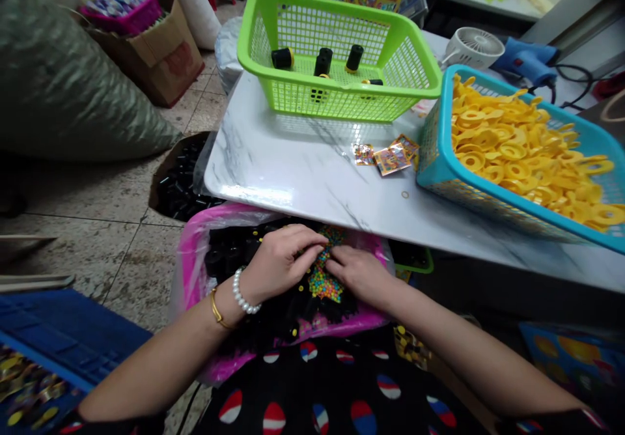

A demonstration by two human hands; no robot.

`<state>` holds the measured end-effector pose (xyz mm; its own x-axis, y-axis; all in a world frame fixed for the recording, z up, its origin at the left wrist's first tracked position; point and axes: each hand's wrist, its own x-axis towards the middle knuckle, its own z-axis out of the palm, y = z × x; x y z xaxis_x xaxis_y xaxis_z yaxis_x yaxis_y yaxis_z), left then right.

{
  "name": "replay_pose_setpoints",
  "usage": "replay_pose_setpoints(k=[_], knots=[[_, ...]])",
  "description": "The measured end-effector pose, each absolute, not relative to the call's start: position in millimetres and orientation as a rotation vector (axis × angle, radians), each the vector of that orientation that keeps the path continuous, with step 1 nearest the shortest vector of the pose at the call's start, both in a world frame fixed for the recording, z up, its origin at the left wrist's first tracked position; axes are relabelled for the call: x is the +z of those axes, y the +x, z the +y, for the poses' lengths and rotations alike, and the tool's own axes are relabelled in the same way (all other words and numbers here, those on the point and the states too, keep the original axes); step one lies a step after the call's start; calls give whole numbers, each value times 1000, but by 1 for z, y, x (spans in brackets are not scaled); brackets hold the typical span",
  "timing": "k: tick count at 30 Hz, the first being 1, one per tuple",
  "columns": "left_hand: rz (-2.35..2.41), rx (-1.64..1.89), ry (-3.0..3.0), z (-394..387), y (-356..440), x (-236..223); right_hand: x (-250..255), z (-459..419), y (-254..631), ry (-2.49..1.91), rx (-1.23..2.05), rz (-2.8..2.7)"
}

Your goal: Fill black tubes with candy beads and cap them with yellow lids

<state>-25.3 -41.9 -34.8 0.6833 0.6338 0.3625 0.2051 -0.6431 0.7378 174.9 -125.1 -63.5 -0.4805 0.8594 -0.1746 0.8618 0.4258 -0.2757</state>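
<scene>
My left hand [283,259], with a pearl bracelet on its wrist, is over a pink basket [189,252] lined with clear plastic. Its thumb and fingers are closed in a pinch, and what they hold cannot be made out. On the other side of a heap of small multicoloured beads or candies [325,285] is my right hand [359,272]. Its fingers curl closed among them, with the tips partly hidden. Black plastic cylinders [229,252] fill the basket around the heap, some showing yellow ends.
On the marble-patterned table [303,168] stand a green basket [336,83] with several black cylinders and a blue basket [442,142] of yellow plastic pieces. Small printed packets [392,159] lie between them. A sack [73,90] and a box of black parts [183,181] are at left.
</scene>
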Motion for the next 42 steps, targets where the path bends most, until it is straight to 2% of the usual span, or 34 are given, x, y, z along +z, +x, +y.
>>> replay_pose_setpoints(k=[2, 4, 8, 11, 13, 17, 20, 23, 26, 28, 30, 36, 38, 40, 42], knots=[[658, 810, 2191, -42, -27, -34, -65, -128, 174, 1607, -724, 2690], [673, 807, 2154, -41, -29, -32, -60, -130, 179, 1793, -1049, 2689], [564, 799, 2099, -41, -30, -24, -41, -133, 191, 2137, -1817, 2425], [452, 836, 2099, -44, -25, -21, -32, -132, 187, 2275, -2168, 2280], [463, 865, 2121, -47, -22, -22, -32, -131, 180, 2391, -2145, 2331], [520, 898, 2139, -51, -20, -27, -34, -130, 170, 2485, -1528, 2675], [534, 924, 2148, -51, -23, -28, -40, -132, 176, 2296, -1021, 2848], [504, 954, 2164, -49, -26, -25, -51, -134, 182, 1986, -451, 2787], [553, 983, 2130, -47, -27, -23, -62, -135, 177, 1705, -222, 2627], [608, 984, 2099, -45, -28, -24, -66, -136, 171, 1597, -296, 2625], [644, 977, 2063, -44, -30, -25, -66, -137, 168, 1619, -509, 2656], [567, 919, 1994, -42, -34, -27, -49, -140, 185, 2118, -1689, 2447], [489, 902, 2036, -44, -30, -27, -46, -140, 184, 2237, -1944, 2351], [438, 891, 2089, -48, -25, -27, -43, -140, 177, 2384, -1986, 2358], [432, 893, 2132, -52, -22, -25, -38, -138, 168, 2496, -1844, 2447]])
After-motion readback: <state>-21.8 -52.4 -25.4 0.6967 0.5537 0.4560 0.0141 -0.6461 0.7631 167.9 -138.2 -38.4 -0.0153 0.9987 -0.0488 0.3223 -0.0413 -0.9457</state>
